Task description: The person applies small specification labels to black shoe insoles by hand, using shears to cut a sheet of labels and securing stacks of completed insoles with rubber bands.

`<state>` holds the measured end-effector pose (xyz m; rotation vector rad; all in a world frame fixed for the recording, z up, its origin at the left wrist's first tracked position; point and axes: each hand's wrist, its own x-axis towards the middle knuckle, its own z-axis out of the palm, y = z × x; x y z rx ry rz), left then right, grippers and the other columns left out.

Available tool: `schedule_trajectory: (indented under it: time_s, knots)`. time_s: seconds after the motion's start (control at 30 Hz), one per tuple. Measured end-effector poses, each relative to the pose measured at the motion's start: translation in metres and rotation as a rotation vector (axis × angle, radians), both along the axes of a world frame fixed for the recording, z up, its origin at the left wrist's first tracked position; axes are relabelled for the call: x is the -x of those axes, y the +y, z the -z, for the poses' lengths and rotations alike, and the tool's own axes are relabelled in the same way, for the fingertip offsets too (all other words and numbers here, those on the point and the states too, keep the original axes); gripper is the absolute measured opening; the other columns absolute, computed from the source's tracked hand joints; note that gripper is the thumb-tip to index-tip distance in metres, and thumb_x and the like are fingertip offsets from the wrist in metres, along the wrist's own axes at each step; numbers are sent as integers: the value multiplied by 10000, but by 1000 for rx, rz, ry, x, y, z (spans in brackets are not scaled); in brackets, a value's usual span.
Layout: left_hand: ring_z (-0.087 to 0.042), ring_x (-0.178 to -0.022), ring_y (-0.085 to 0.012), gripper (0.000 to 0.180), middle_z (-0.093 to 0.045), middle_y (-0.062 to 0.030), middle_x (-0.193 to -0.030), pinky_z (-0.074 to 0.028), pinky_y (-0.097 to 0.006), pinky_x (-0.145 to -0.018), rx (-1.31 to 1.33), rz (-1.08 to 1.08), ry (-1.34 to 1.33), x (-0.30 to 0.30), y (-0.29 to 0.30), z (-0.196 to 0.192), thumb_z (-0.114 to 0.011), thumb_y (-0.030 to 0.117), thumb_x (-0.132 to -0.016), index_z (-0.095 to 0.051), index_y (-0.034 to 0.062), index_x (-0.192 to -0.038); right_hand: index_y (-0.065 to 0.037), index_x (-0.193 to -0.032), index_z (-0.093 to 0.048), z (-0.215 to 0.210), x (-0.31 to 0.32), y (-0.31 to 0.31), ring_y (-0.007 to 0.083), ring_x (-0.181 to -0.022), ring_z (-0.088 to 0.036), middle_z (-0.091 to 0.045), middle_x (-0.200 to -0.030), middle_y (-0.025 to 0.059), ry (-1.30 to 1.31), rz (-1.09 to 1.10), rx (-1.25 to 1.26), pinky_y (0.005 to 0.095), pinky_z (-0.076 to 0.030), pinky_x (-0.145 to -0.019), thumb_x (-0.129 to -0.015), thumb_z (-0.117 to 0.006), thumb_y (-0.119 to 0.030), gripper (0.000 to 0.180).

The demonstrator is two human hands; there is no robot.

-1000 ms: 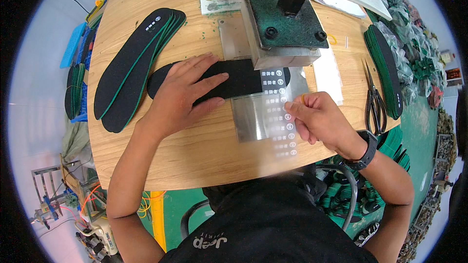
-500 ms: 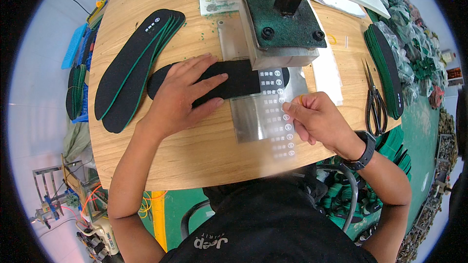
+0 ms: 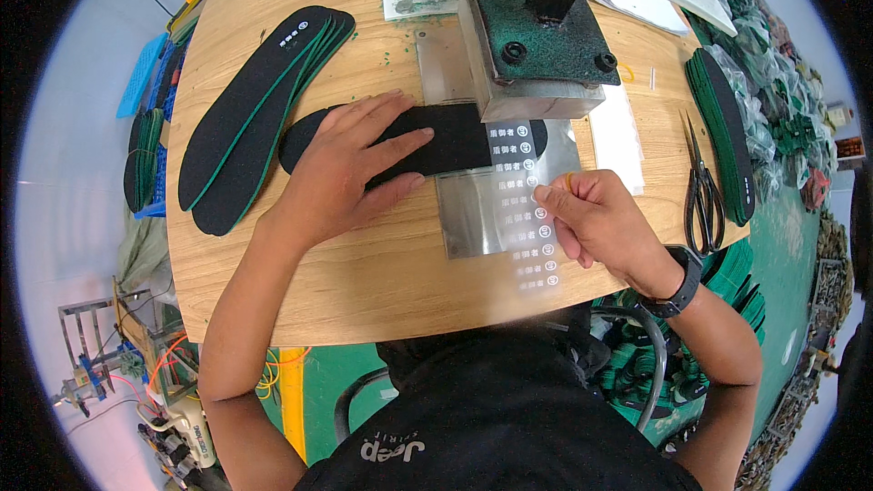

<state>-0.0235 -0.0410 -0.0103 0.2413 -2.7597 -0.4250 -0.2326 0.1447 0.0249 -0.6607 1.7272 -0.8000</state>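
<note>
My left hand (image 3: 350, 168) lies flat on a black insole (image 3: 455, 139) and presses it onto the wooden table (image 3: 364, 282). The insole's toe end reaches under the green head of a press (image 3: 541, 36). Over that end lies a clear transfer strip (image 3: 526, 209) printed with small white marks, resting on a shiny metal plate (image 3: 473, 209). My right hand (image 3: 596, 223) pinches the strip's right edge with thumb and fingers. A black watch (image 3: 684, 284) sits on that wrist.
A fanned stack of black insoles with green edges (image 3: 250, 118) lies left of my left hand. Black scissors (image 3: 702, 186) and another insole stack (image 3: 723, 132) lie at the right table edge. Bags of green parts (image 3: 782, 82) crowd the far right.
My right hand has shifted slightly along the strip's edge and the strip sits a little differently over the insole. My left hand stays flat on the insole.
</note>
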Motion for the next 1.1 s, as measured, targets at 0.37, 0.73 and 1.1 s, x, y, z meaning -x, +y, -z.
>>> schedule_trajectory:
  time_s: [0.37, 0.73, 1.1]
  knots:
    - [-435, -1236, -346, 456, -455, -159, -1344, -349, -448, -1015, 6, 5, -4, -2, -1, 5, -691, 199, -766, -583, 106, -1199, -22, -697, -545, 3, -2, 3, 62, -329, -381, -484, -448, 28, -63, 47, 35, 203, -285, -330, -933, -563, -230, 316]
    - [-431, -1235, -350, 397, -464, -153, -1330, -348, -449, -1012, 13, 15, -2, -2, 2, 1, -675, 194, -783, -613, 120, -1168, -48, -683, -526, 1, -7, 9, 54, -352, -388, -490, -469, 21, -81, 81, 93, 199, -283, -349, -938, -546, -216, 306]
    - [-485, -1085, -349, 308, -530, -138, -1159, -372, -397, -962, -160, -91, 69, 7, 18, -23, -687, 136, -766, -620, 58, -1056, 7, -797, -631, -12, 79, 61, 144, -446, -488, -532, -500, 59, 854, -112, 359, 314, -379, -453, -849, -649, -231, 244]
